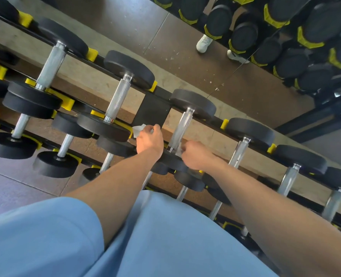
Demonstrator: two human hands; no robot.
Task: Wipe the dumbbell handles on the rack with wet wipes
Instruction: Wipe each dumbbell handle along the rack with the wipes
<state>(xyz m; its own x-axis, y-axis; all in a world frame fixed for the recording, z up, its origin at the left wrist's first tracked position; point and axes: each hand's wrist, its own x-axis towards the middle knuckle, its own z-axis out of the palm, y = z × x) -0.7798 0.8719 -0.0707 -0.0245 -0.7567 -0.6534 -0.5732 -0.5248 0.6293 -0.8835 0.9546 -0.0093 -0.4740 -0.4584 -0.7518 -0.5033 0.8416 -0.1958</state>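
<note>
You stand over the gym's dumbbell rack [153, 108], both arms stretched down toward its top row. Your right hand [195, 155] curls around a wet wipe [178, 148] at the near end of a knurled steel handle [180, 129], just above the dumbbell's front weight. Your left hand [149, 139] grips a second wipe [138, 130], bunched and poking out past the knuckles, beside the black upright of the rack and off any handle.

The step in hand looks like the wiping of this one handle, begun at its lower end. The next move likely calls for sliding the right hand's wipe up the full length of the bar toward the far weight, keeping the fingers wrapped so the knurling gets covered all round. More handles wait on either side, and on the rows below.
</note>
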